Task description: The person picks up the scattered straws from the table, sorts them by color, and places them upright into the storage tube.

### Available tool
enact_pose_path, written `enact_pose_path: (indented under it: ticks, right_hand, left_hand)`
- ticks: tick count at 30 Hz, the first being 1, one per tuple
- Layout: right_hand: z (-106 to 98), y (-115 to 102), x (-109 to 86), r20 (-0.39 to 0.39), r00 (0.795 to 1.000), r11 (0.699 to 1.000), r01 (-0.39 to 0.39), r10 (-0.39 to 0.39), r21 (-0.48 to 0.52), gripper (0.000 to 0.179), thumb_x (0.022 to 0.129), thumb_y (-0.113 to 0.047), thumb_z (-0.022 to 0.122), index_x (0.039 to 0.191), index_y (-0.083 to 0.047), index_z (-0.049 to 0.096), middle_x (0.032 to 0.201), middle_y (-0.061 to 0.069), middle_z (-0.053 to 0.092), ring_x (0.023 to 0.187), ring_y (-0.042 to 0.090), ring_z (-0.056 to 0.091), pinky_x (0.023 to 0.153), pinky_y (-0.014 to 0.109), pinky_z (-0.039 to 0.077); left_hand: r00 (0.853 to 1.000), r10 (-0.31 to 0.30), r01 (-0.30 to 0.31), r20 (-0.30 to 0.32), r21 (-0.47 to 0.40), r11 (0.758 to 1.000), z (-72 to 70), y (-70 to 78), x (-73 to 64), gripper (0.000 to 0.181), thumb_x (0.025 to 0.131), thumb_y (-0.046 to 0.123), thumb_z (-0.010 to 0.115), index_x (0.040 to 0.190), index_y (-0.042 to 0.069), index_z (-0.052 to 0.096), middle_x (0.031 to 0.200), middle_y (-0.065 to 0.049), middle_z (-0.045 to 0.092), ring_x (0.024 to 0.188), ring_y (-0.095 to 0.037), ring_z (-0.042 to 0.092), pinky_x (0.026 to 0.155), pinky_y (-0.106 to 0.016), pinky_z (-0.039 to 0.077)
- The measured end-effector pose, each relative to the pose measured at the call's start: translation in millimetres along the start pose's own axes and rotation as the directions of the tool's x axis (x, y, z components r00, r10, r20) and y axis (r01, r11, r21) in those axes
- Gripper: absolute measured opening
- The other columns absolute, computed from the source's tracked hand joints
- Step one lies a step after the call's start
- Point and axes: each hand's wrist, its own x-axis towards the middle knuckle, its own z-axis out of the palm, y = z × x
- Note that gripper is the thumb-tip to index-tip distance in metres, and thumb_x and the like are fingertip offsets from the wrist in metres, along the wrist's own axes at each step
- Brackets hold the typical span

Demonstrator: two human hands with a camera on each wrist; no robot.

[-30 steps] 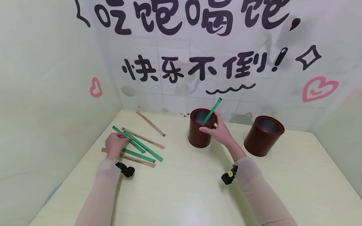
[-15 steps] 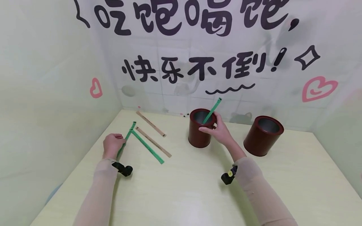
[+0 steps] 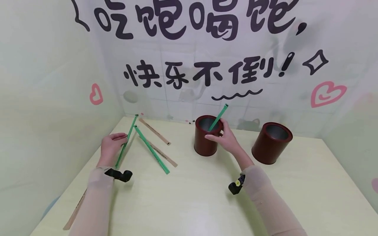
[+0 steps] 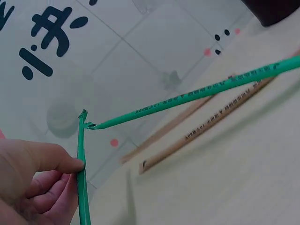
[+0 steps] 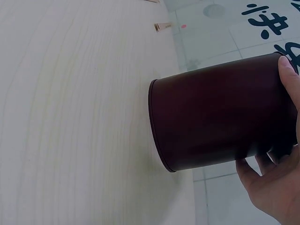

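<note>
While mid-pinch in left hand (image 3: pixel 111 147), 1 green strip (image 4: pixel 82 187), top end above fingers (image 4: pixel 54 157)

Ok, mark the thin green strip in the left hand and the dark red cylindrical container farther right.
Held thin green strip (image 4: pixel 83 192): left wrist view, lower part of its visible length.
Dark red cylindrical container farther right (image 3: pixel 268 147): head view, outer side wall.

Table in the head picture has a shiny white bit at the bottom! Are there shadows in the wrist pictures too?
Head view: yes, pale glare on the table, perhaps from a light above; left wrist view: soft grey shadows around the brown strips; right wrist view: the cup looks very dark, with a soft shadow beside it.
</note>
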Motion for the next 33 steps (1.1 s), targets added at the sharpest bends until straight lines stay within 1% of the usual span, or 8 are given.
enact_pose_path:
  ticks: [2, 5, 9, 13, 17, 23, 27, 33]
  right_hand:
    - [-1, 0, -1.3, -0.002, 1.000, 1.000, 0.005, -0.005, -0.001, 0.087, 0.087, -0.019, 0.078, 0.153, -0.010, 0.021, 0.151, 0.015, 0.038, 0.144, 0.037, 0.035, 0.118, 0.056, 0.035]
    - [-1, 0, -2.0, -0.005, 1.000, 1.000, 0.009, -0.009, -0.009, 0.087, 0.087, -0.019, 0.077, 0.153, -0.009, 0.021, 0.151, 0.016, 0.038, 0.144, 0.036, 0.035, 0.118, 0.057, 0.035]
    - [0, -1, -2.0, 0.000, 1.000, 1.000, 0.005, -0.005, -0.006, 0.087, 0.088, -0.019, 0.077, 0.153, -0.009, 0.021, 0.152, 0.016, 0.038, 0.144, 0.034, 0.035, 0.118, 0.057, 0.035]
    - [0, -1, -1.5, 0.009, 1.000, 1.000, -0.004, 0.004, 0.001, 0.086, 0.088, -0.021, 0.077, 0.153, -0.010, 0.021, 0.153, 0.015, 0.037, 0.145, 0.035, 0.034, 0.118, 0.057, 0.034]
    - [0, 1, -1.0, 0.006, 1.000, 1.000, -0.009, 0.009, -0.001, 0.086, 0.088, -0.022, 0.077, 0.153, -0.012, 0.022, 0.153, 0.014, 0.037, 0.144, 0.035, 0.035, 0.117, 0.057, 0.035]
    - [-1, -1, -2.1, 0.000, 1.000, 1.000, -0.003, 0.003, -0.007, 0.086, 0.088, -0.021, 0.077, 0.153, -0.011, 0.022, 0.152, 0.014, 0.038, 0.144, 0.036, 0.035, 0.116, 0.057, 0.036]
    - [-3, 0, -1.6, 0.000, 1.000, 1.000, -0.006, 0.006, 0.006, 0.086, 0.088, -0.021, 0.076, 0.154, -0.011, 0.021, 0.152, 0.015, 0.038, 0.145, 0.038, 0.033, 0.117, 0.058, 0.035]
    - [-2, 2, -1.7, 0.000, 1.000, 1.000, -0.014, 0.014, 0.013, 0.087, 0.088, -0.022, 0.076, 0.154, -0.012, 0.021, 0.152, 0.015, 0.038, 0.144, 0.036, 0.034, 0.117, 0.058, 0.036]
  left_hand:
    - [0.999, 0.034, -0.032, 0.013, -0.089, 0.996, 0.0, 10.3, -0.7, 0.043, 0.094, 0.010, 0.066, 0.133, -0.006, 0.056, 0.090, 0.016, 0.070, 0.078, 0.015, 0.060, 0.073, -0.004, 0.050]
    - [0.998, 0.061, -0.051, 0.031, -0.261, 0.964, 2.4, 26.0, -3.1, 0.036, 0.093, 0.003, 0.066, 0.127, -0.006, 0.058, 0.078, 0.024, 0.065, 0.078, 0.013, 0.062, 0.074, -0.005, 0.052]
    - [0.996, 0.079, -0.049, 0.046, -0.467, 0.883, 9.4, 47.6, -10.5, 0.022, 0.091, -0.004, 0.065, 0.112, 0.003, 0.061, 0.080, 0.018, 0.069, 0.080, 0.007, 0.066, 0.076, -0.007, 0.054]
    - [0.993, 0.106, -0.058, 0.046, -0.598, 0.799, 22.6, 71.5, -20.1, 0.021, 0.090, -0.008, 0.065, 0.103, 0.008, 0.064, 0.085, 0.012, 0.072, 0.084, 0.002, 0.068, 0.078, -0.010, 0.055]
    - [0.990, 0.138, -0.080, 0.036, -0.662, 0.746, 41.9, 98.9, -30.1, 0.023, 0.089, -0.009, 0.066, 0.104, 0.008, 0.065, 0.091, 0.009, 0.073, 0.091, -0.002, 0.068, 0.081, -0.011, 0.056]
    - [0.971, 0.238, -0.169, 0.009, -0.680, 0.714, 80.9, 138.1, -40.9, 0.024, 0.089, -0.009, 0.065, 0.108, 0.007, 0.065, 0.100, 0.004, 0.071, 0.100, -0.008, 0.067, 0.089, -0.015, 0.055]
    - [0.951, 0.308, -0.224, 0.004, -0.677, 0.701, 113.6, 159.2, -46.7, 0.027, 0.088, -0.008, 0.068, 0.110, 0.007, 0.066, 0.105, 0.001, 0.070, 0.103, -0.012, 0.067, 0.094, -0.018, 0.055]
    - [0.905, 0.423, -0.328, -0.051, -0.717, 0.615, 165.9, 179.7, -56.2, 0.026, 0.086, -0.009, 0.069, 0.110, 0.000, 0.065, 0.110, -0.010, 0.070, 0.098, -0.011, 0.067, 0.094, -0.021, 0.055]
